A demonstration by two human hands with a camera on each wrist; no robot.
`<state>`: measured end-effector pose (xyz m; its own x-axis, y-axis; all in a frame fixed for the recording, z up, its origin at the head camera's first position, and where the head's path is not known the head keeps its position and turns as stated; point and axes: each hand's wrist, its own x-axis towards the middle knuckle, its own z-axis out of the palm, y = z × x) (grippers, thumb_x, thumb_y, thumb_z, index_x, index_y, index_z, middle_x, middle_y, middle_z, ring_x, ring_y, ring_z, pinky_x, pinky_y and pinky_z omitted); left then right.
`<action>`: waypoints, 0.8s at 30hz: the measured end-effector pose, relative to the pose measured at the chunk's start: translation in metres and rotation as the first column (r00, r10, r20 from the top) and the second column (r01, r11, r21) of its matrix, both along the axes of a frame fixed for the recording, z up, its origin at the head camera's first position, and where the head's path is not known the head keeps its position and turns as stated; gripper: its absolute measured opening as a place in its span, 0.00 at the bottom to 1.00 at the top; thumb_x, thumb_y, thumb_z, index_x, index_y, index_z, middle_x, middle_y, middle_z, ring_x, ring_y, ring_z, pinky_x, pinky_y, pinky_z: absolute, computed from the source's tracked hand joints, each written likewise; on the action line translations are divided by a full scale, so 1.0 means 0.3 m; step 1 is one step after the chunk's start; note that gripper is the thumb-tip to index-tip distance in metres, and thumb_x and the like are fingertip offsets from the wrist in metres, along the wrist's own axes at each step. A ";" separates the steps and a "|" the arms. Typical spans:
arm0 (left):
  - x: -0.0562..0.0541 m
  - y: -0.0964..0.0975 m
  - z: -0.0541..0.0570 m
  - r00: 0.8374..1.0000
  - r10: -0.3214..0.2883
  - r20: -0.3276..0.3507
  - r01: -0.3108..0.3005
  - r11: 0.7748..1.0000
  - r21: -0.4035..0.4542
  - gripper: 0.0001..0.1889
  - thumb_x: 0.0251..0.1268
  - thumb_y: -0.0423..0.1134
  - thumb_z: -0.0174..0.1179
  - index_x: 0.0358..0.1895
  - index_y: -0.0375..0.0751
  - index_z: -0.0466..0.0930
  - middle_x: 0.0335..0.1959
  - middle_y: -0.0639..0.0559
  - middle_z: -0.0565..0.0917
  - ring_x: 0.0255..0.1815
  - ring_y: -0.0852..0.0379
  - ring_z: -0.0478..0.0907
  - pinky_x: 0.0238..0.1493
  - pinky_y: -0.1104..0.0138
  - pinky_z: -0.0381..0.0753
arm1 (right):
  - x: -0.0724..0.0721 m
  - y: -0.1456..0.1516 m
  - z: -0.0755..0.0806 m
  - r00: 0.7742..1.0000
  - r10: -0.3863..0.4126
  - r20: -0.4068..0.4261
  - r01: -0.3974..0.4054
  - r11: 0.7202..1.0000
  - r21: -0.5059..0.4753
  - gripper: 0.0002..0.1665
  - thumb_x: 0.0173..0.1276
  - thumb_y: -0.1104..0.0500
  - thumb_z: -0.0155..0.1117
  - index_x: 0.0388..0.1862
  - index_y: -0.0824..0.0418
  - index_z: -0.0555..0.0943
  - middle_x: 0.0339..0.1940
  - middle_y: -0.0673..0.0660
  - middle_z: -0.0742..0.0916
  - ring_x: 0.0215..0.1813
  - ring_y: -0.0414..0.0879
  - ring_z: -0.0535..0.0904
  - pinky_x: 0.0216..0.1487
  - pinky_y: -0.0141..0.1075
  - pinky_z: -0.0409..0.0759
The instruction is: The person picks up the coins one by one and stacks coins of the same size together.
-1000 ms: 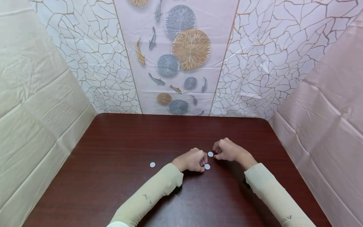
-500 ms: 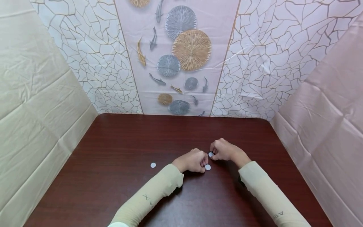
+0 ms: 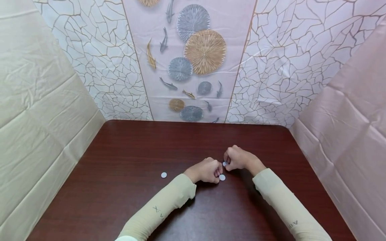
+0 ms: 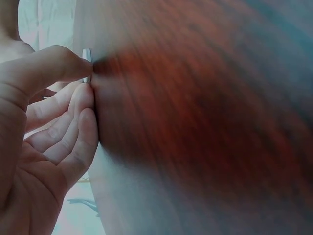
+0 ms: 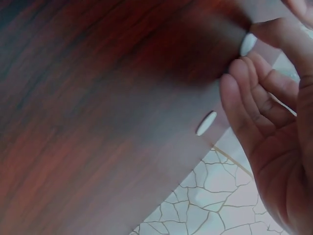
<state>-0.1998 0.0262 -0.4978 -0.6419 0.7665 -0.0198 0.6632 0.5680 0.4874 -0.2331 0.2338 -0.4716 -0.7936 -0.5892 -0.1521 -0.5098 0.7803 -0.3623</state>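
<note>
Thumb and fingers of my left hand (image 3: 206,170) are curled at the edge of a small flat white disc (image 3: 222,177) on the table. In the left wrist view that disc (image 4: 87,64) stands edge-on between the thumb tip and a fingertip. Just behind it and to the right, my right hand (image 3: 239,157) pinches a second white disc (image 3: 224,164), partly covered by its fingers. The right wrist view has this disc (image 5: 248,45) between thumb and forefinger. A third white disc (image 3: 164,174) lies apart, left of my left hand.
The dark red-brown wooden table (image 3: 126,147) has rounded far corners. Behind it hangs a patterned cloth (image 3: 268,73) with fish and round motifs. Plain pale cloths (image 3: 39,110) line both sides. Another white disc (image 5: 206,122) shows in the right wrist view; which one, I cannot tell.
My right hand has moved a little left, and its thumb and fingers have closed round the far disc. My left hand stays at the near disc.
</note>
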 end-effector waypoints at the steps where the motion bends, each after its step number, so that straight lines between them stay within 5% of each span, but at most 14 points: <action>1: -0.001 0.001 0.000 1.000 -0.001 -0.001 0.001 1.000 0.000 0.09 0.54 0.34 0.75 0.37 0.47 0.85 0.29 0.62 0.88 0.30 0.76 0.79 0.36 0.85 0.76 | 0.000 0.000 -0.004 1.000 0.002 -0.010 -0.002 1.000 0.005 0.05 0.56 0.60 0.76 0.29 0.59 0.87 0.25 0.47 0.88 0.28 0.35 0.81 0.32 0.31 0.82; 10: -0.002 0.001 0.002 1.000 -0.002 -0.005 0.002 1.000 -0.006 0.09 0.54 0.34 0.74 0.38 0.46 0.85 0.30 0.62 0.88 0.30 0.76 0.79 0.36 0.85 0.76 | 0.000 -0.012 -0.035 0.980 0.099 -0.173 -0.088 0.994 0.070 0.14 0.45 0.57 0.70 0.13 0.50 0.71 0.13 0.40 0.66 0.19 0.35 0.58 0.20 0.30 0.58; 18: 0.003 0.003 0.003 1.000 -0.014 0.008 0.014 1.000 -0.001 0.09 0.55 0.34 0.74 0.38 0.44 0.85 0.31 0.59 0.89 0.30 0.76 0.79 0.36 0.85 0.76 | 0.033 0.040 -0.035 0.989 0.013 -0.150 -0.002 0.998 0.069 0.09 0.46 0.54 0.73 0.23 0.52 0.80 0.19 0.43 0.79 0.21 0.36 0.73 0.25 0.31 0.74; 24: 0.001 0.000 0.005 1.000 0.002 0.003 -0.002 1.000 -0.010 0.09 0.54 0.35 0.75 0.37 0.46 0.85 0.29 0.62 0.87 0.29 0.76 0.78 0.36 0.84 0.76 | 0.071 0.103 -0.014 0.982 0.011 -0.188 -0.003 0.999 0.040 0.10 0.46 0.55 0.73 0.23 0.52 0.79 0.19 0.42 0.78 0.21 0.34 0.72 0.26 0.29 0.73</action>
